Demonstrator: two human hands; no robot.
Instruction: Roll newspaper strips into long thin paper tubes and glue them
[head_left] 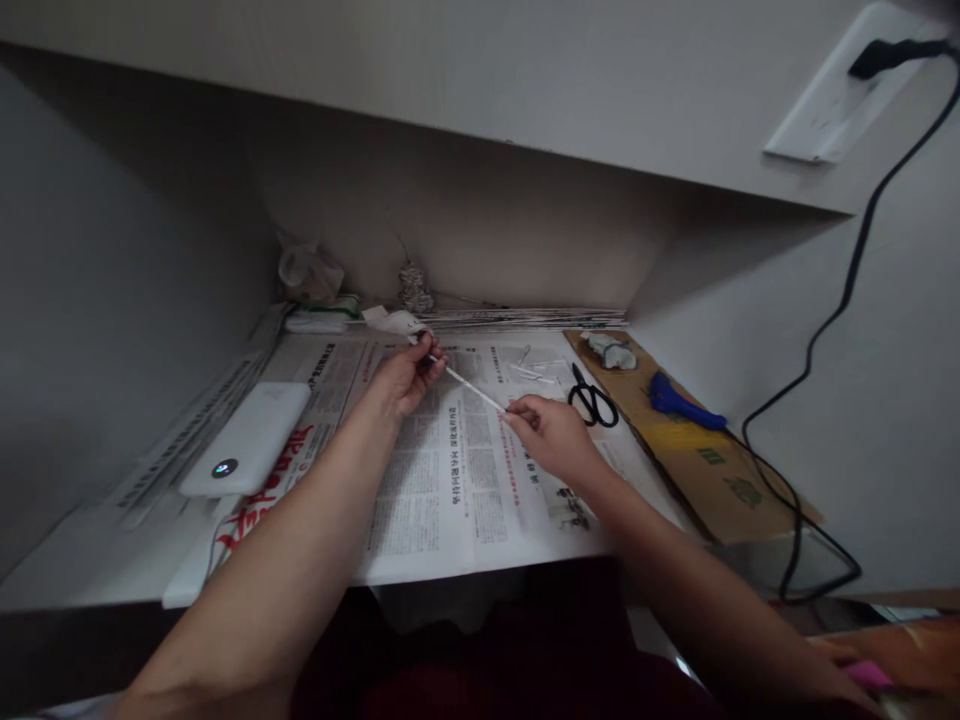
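Note:
Between my hands stretches a thin rolled paper stick (474,387), slanting down to the right above newspaper. My left hand (409,375) pinches its upper end, where a loose white flap of paper (394,320) sticks out beyond the fingers. The lower end is gripped by thumb and finger of my right hand (551,432). Black-handled scissors (592,404) lie on the newspaper (427,500) just right of that hand. Several short white paper pieces (532,374) lie behind it.
At the right, a cardboard sheet (675,460) bears a blue glue gun (682,402) and a crumpled lump (611,350). A white power bank (251,440) is at left. Thin paper rods (525,319), a twine bundle (414,288) and a plastic bag (309,272) line the back. A black cable (847,290) hangs right.

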